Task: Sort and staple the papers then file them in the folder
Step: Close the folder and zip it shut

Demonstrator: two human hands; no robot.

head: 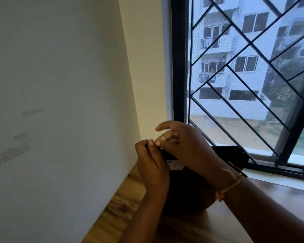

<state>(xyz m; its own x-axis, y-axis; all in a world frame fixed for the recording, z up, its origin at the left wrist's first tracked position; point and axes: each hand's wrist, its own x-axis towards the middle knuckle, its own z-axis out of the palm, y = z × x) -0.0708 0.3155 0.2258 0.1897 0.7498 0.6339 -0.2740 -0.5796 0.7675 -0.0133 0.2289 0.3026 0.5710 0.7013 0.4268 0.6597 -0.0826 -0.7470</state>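
Below the window point(235, 67) corner: left hand point(152, 163) grip clamped round small black object point(166, 155); right hand point(186, 146) grip pinches its top end, other fingers spread. Wooden surface point(116, 207) beneath.

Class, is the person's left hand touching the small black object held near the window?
Touching. The head view shows the left hand curled round the black object, its thumb pressed on the top edge.

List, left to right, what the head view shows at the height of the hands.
Pale surface with faint grey marks → left hand, gripping a dark object → right hand → black window grille. The dark object lies between both hands, so it is left unranked.
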